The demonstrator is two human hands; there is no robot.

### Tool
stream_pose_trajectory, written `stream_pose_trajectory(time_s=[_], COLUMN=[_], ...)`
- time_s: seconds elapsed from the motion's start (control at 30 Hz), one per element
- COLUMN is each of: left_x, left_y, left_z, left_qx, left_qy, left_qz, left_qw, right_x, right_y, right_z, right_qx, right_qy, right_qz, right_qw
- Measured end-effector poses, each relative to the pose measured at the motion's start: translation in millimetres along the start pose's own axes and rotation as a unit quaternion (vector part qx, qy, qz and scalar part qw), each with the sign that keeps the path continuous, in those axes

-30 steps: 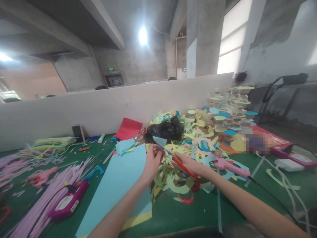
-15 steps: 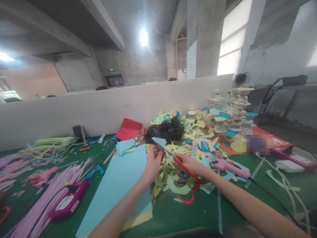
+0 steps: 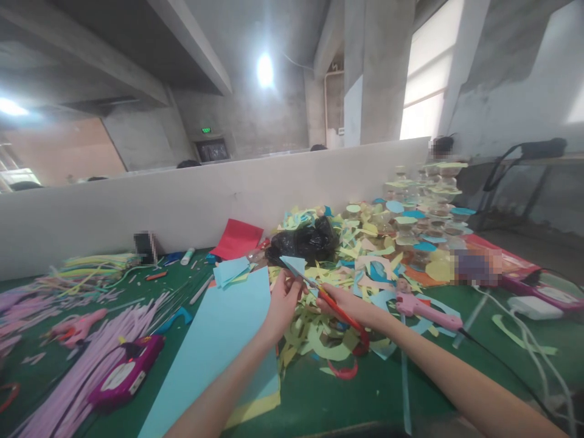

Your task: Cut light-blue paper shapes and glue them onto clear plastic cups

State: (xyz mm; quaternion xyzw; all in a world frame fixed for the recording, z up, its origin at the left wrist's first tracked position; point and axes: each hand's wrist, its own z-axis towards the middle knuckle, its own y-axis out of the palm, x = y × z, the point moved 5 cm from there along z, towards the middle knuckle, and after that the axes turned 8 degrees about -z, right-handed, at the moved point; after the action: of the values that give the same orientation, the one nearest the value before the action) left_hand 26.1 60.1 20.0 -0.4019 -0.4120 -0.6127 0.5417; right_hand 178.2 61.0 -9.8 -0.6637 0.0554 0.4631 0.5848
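Observation:
My left hand (image 3: 286, 295) pinches a small folded piece of light blue paper (image 3: 293, 264), whose pointed end rises above the fingers. In my right hand (image 3: 343, 303) is a pair of red-handled scissors (image 3: 350, 319), the blades pointing left at the paper by my left fingertips. Whether the blades are touching the paper I cannot tell. Below and left of my left hand lies a large light blue sheet (image 3: 219, 340) over a yellow one. Small folded blue papers (image 3: 231, 271) rest on its top edge. Yellow and green paper scraps (image 3: 328, 331) lie under both hands.
A black plastic bag (image 3: 303, 240) sits behind the hands among scraps. To the right are a pink glue gun (image 3: 426, 309) with a cable and stacked clear cups (image 3: 406, 231). Pink-purple strips (image 3: 100, 359) and a purple box (image 3: 128, 372) lie left. A white partition (image 3: 191, 201) stands behind.
Both hands, the folded paper and the scissors stay in nearly the same place. Only very slight shifts of the fingers and the view show.

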Motion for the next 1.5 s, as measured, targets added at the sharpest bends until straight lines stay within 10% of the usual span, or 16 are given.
stream_pose_trajectory(time_s=[1.5], left_x=[5.6], left_y=[-4.3], left_z=[0.4], left_qx=[-0.002], left_qy=[-0.001], left_qz=[0.068], left_qw=[0.998], right_x=[0.4], right_y=[-4.7], right_z=[1.8], right_qx=[-0.003], right_qy=[-0.009], right_qz=[0.000], right_qw=[1.000])
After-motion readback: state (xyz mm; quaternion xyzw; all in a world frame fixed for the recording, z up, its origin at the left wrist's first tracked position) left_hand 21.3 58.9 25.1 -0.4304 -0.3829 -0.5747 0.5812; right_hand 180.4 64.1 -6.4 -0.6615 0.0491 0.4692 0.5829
